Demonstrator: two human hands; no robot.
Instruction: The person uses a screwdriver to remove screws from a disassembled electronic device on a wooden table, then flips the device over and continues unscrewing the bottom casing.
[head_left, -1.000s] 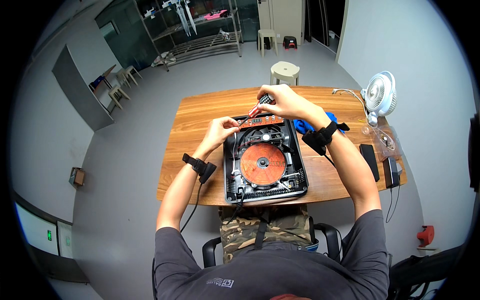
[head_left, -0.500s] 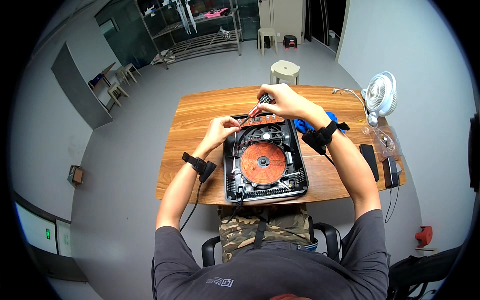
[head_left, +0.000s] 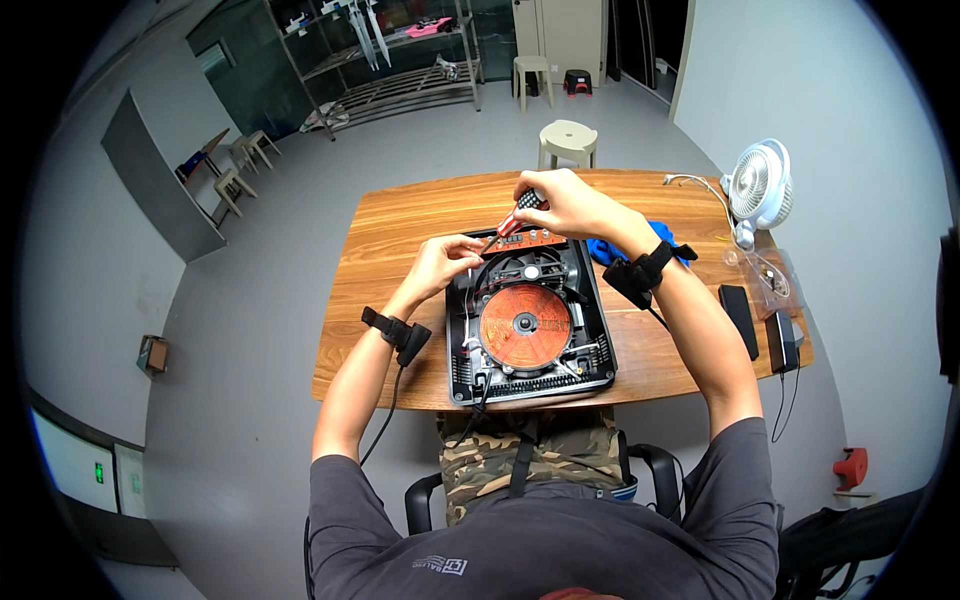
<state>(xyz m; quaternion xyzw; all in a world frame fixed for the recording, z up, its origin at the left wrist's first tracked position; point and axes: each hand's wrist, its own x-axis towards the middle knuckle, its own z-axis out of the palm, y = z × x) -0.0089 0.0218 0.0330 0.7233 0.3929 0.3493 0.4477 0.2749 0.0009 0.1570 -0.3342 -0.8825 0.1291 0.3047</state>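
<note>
An opened induction cooker lies on the wooden table before me, its black shell holding a round copper-coloured coil, a fan and wires. At its far edge is an orange circuit board. My right hand is wrapped round the handle of a screwdriver, which slants down to the board's left end. Beside the screwdriver's tip, my left hand has its fingers pinched together at the board's left corner. Whatever is between those fingers is too small to make out.
A blue cloth lies right of the cooker. Farther right are a white fan, a clear plastic box with small parts, a black flat case and a dark box-shaped device. A stool stands beyond the table.
Both hands stay almost in place at the board's left end, with the screwdriver still in the right one. The view has shifted very slightly.
</note>
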